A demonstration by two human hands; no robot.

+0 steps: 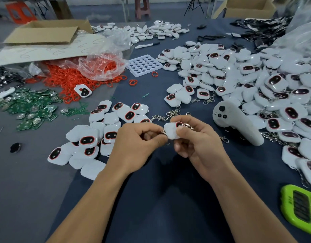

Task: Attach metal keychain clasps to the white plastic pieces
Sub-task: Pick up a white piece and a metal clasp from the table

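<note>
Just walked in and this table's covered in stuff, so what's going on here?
A person is fitting a keychain clasp. The right hand grips one white plastic piece above the table, and the left hand pinches its left edge, where a bit of metal shows. Loose metal clasps lie beyond the hands. A small pile of white pieces sits to the left, a far larger pile to the right, many with clasps on.

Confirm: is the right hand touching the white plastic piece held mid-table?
Touching. The head view shows the right hand pinching the white plastic piece, with its thumb pressed on the front face.
</note>
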